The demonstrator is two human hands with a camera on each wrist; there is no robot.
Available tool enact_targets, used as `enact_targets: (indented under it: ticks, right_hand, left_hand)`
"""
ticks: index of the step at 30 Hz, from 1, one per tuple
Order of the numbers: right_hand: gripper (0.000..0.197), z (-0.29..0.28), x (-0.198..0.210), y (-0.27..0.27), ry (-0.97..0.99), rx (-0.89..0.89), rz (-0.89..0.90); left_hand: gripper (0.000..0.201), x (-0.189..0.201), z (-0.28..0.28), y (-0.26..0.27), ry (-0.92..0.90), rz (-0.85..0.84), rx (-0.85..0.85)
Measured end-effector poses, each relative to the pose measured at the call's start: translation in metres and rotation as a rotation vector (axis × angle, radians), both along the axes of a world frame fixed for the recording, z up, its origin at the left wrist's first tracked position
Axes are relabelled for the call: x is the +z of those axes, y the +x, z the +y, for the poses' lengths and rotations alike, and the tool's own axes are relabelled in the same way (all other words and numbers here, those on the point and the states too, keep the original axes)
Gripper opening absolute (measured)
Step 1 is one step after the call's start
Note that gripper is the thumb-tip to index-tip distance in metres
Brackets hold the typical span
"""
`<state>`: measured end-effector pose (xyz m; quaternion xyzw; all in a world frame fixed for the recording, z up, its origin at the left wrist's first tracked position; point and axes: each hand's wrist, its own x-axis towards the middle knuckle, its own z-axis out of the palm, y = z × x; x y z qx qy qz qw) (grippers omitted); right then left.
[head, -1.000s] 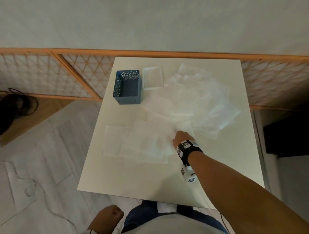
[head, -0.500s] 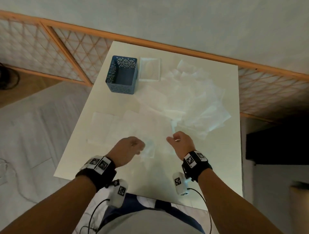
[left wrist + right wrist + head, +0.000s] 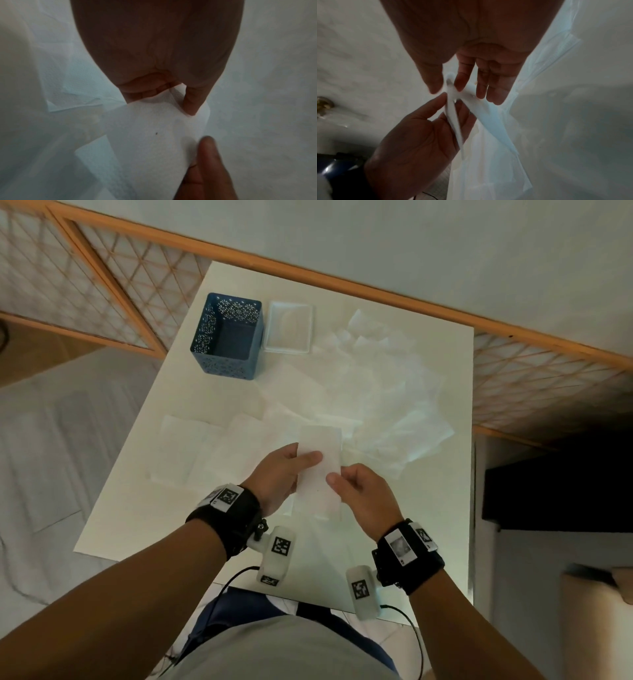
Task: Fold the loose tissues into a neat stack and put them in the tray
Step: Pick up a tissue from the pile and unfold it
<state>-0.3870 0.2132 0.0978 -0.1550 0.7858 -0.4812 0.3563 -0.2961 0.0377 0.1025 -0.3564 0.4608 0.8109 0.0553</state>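
A white tissue (image 3: 320,470) is held up above the table's near half, folded into a long strip. My left hand (image 3: 286,470) pinches its left edge, thumb on top. My right hand (image 3: 356,491) pinches its right edge between thumb and fingers. The left wrist view shows the tissue (image 3: 154,135) bent under my left thumb. In the right wrist view the tissue (image 3: 453,121) runs edge-on between both hands. Several loose tissues (image 3: 383,392) lie spread over the table's right and far side, and flat ones (image 3: 205,453) lie at the left. The small white tray (image 3: 289,326) stands at the back.
A blue perforated basket (image 3: 227,337) stands just left of the tray at the table's far left. The white table (image 3: 144,508) ends close to my body. A wooden lattice rail (image 3: 102,268) runs behind it. Dark furniture (image 3: 555,494) stands to the right.
My left hand came up from below the table and joined the right. Both hands lifted one tissue off the pile, and it is now held as a folded strip.
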Motion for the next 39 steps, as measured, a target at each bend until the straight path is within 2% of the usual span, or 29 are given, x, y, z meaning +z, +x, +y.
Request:
enact_targets:
  ticks: [3, 6, 8, 10, 12, 16, 19, 21, 25, 29, 34, 39]
  right_hand:
    - [0.061, 0.006, -0.003, -0.005, -0.18, -0.232, -0.307]
    - [0.073, 0.003, -0.005, -0.016, -0.206, -0.383, -0.582]
    - [0.073, 0.001, -0.001, -0.02, -0.228, -0.351, -0.727]
    - [0.074, 0.001, 0.003, -0.02, -0.357, -0.264, -0.859]
    - [0.068, 0.005, 0.008, -0.019, -0.419, -0.225, -0.87]
    - [0.044, 0.015, 0.006, -0.02, -0.398, -0.254, -0.705]
    - [0.023, 0.022, 0.005, -0.021, -0.218, -0.32, -0.507]
    - [0.012, 0.026, 0.004, -0.023, -0.084, -0.319, -0.353]
    - [0.014, 0.028, 0.007, -0.025, 0.079, -0.229, -0.08]
    - [0.013, 0.02, 0.024, -0.023, 0.126, -0.142, 0.118]
    - [0.012, 0.003, 0.042, -0.012, 0.081, -0.034, 0.274]
    - [0.018, -0.008, 0.049, 0.0, 0.0, 0.057, 0.404]
  left_hand:
    - [0.03, 0.015, 0.003, -0.003, 0.104, 0.03, 0.045]
    - [0.036, 0.027, 0.004, -0.006, 0.212, 0.044, 0.066]
    - [0.041, 0.033, 0.005, -0.007, 0.255, 0.073, 0.075]
    - [0.045, 0.036, 0.005, -0.009, 0.265, 0.1, 0.088]
    - [0.047, 0.035, 0.004, -0.009, 0.243, 0.097, 0.093]
    - [0.039, 0.026, -0.003, -0.002, 0.099, 0.009, 0.11]
    - [0.021, 0.012, -0.012, 0.008, -0.111, -0.046, 0.098]
    - [0.024, 0.003, -0.015, 0.015, -0.188, -0.066, 0.097]
    - [0.034, -0.004, -0.011, 0.018, -0.421, -0.155, 0.059]
    - [0.03, 0.001, 0.001, 0.014, -0.646, -0.178, -0.02]
    - [0.041, 0.022, 0.026, 0.0, -0.702, -0.051, -0.043]
    - [0.054, 0.044, 0.04, -0.011, -0.45, 0.036, 0.068]
